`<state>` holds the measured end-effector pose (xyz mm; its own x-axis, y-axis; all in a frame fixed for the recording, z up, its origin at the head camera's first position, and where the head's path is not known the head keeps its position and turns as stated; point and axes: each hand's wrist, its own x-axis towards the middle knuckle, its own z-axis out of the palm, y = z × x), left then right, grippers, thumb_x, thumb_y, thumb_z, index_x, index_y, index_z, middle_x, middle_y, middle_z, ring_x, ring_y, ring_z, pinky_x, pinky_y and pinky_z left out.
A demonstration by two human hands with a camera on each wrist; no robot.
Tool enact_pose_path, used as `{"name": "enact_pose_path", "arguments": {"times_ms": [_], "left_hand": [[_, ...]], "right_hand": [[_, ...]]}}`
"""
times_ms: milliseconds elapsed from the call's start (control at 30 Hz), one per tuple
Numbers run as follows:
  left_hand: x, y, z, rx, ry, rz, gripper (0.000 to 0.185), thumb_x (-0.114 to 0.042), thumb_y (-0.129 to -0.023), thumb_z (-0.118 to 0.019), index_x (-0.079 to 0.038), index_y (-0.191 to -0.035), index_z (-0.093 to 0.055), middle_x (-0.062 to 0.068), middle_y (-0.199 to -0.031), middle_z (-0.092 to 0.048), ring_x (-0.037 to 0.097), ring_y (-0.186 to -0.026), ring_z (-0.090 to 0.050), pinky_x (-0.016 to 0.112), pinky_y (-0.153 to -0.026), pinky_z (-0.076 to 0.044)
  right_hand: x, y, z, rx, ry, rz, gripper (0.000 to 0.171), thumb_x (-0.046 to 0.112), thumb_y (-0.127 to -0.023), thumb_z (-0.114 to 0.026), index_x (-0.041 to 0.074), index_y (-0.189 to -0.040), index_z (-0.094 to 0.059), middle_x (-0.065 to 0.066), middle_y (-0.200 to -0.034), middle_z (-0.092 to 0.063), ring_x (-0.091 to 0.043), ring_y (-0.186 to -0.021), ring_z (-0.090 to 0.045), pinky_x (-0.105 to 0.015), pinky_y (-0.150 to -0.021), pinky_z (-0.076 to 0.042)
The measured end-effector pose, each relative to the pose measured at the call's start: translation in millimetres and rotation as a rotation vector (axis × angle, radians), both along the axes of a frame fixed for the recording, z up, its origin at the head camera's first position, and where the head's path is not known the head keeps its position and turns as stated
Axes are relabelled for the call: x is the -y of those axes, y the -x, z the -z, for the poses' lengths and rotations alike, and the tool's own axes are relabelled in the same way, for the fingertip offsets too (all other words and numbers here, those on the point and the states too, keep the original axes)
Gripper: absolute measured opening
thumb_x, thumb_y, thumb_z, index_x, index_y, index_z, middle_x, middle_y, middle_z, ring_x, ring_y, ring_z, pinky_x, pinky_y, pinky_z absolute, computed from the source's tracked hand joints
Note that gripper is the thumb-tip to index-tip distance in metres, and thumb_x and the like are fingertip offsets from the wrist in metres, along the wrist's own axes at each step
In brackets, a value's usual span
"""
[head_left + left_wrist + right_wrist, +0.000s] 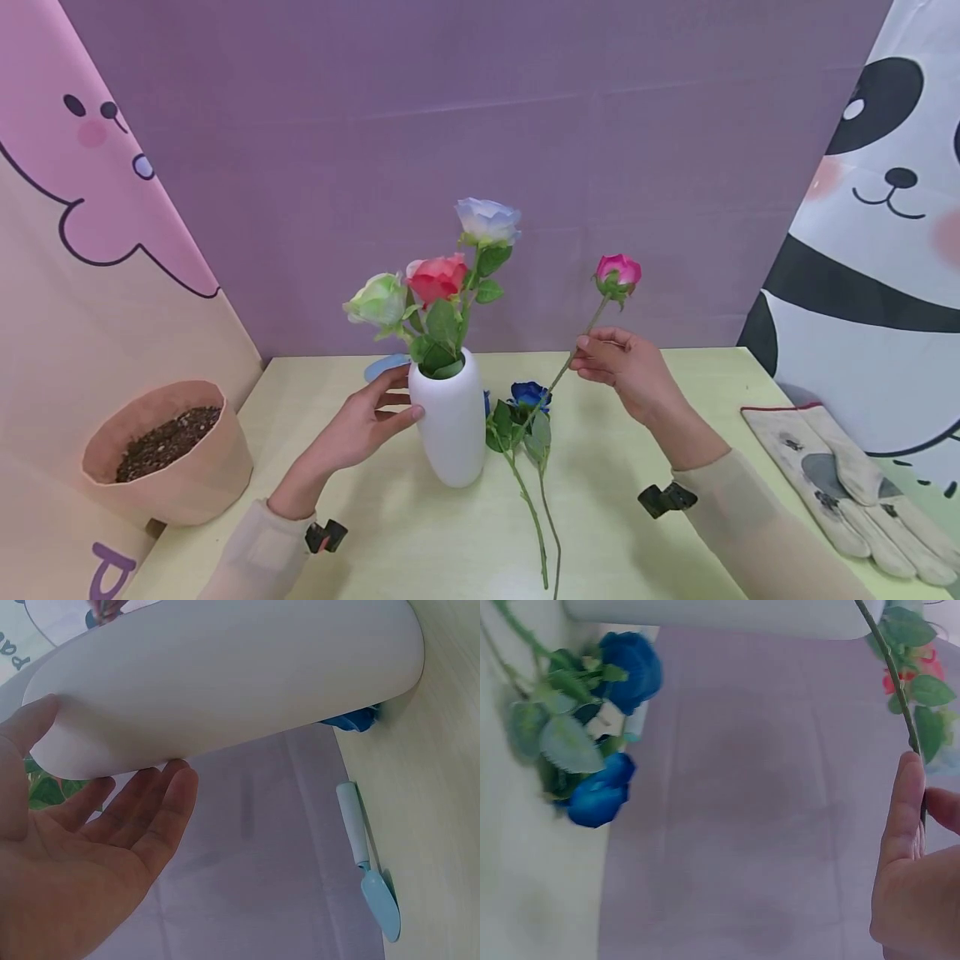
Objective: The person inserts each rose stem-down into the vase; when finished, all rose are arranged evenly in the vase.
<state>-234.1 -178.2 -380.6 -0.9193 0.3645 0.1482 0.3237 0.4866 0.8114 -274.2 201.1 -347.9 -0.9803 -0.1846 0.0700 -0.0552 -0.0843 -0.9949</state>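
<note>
A white vase (452, 429) stands upright on the table. It holds a pale blue rose (487, 221), a red rose (437, 279) and a pale green rose (377, 301). My left hand (367, 427) grips the vase's upper left side, thumb in front and fingers farther round. To the right of the vase, my right hand (628, 368) pinches the stem of a pink rose (618, 273), its bloom raised and the stem slanting down toward the left. In the right wrist view that stem (891, 667) runs between thumb and fingers. Two blue roses (630, 671) lie beside the vase.
A peach pot (168, 492) with dark soil stands at the left table edge. Light gloves (840, 492) lie at the right. Behind the vase lies a pale blue trowel (381, 900). A purple backdrop (480, 108) rises at the table's far edge.
</note>
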Motion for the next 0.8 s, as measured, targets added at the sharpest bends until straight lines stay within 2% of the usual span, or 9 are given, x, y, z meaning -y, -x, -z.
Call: {"name": "enact_pose_path", "arguments": {"times_ms": [300,600,800], "left_hand": [[0.4,-0.3,0.6,0.001,-0.002,0.002,0.068,-0.041,-0.095,-0.067,-0.024,-0.152,-0.035,0.008,-0.146,-0.050,0.033,-0.130,-0.057,0.045,-0.102,-0.055],[1.0,-0.2,1.3,-0.007,0.002,0.004,0.068,-0.041,-0.095,-0.067,-0.024,-0.152,-0.035,0.007,-0.145,-0.051,0.032,-0.129,-0.058,0.044,-0.102,-0.055],[0.6,-0.6,0.3,-0.002,0.001,-0.001,0.069,-0.042,-0.095,-0.067,-0.024,-0.152,-0.035,0.007,-0.146,-0.050,0.032,-0.130,-0.057,0.045,-0.103,-0.055]], "right_hand": [[13.1,-2.1,-23.9,-0.040,0.100,0.052,0.028,0.023,-0.096,-0.067,0.004,-0.110,-0.052,0.004,-0.087,-0.073,-0.008,-0.078,-0.073,-0.022,-0.080,-0.061],[25.4,-1.3,-36.0,-0.083,0.184,0.096,0.027,0.023,-0.095,-0.069,0.004,-0.107,-0.054,0.004,-0.085,-0.073,-0.009,-0.078,-0.073,-0.022,-0.081,-0.061],[32.5,-0.6,-42.1,-0.118,0.293,0.129,0.026,0.020,-0.094,-0.070,0.004,-0.107,-0.055,0.002,-0.087,-0.072,-0.009,-0.077,-0.074,-0.022,-0.079,-0.061]]}}
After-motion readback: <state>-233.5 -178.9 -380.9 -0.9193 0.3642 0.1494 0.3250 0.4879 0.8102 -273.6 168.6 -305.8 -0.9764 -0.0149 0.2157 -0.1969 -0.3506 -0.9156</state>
